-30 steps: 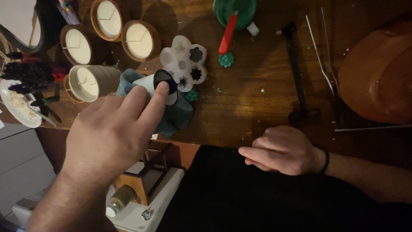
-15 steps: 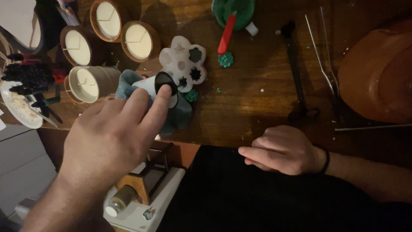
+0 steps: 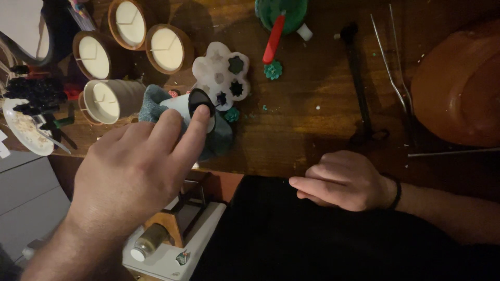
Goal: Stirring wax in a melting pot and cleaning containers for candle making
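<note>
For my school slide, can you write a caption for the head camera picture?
Left hand touches a small white cup on a blue cloth; right hand rests at the wooden table edge.

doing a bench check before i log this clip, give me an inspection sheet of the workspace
surface: dark wooden table, green crumbs scattered on it
job's things: white cup lying tilted on a blue cloth; dark rim faces the camera
clutter: white flower-shaped mould, four filled candle tins, red-handled tool, long black tool, metal tongs, brown round vessel, plate
grippers: left hand with fingers on the cup; right hand empty at the table edge
cables: nothing seen
surroundings: white appliance below the table
</note>
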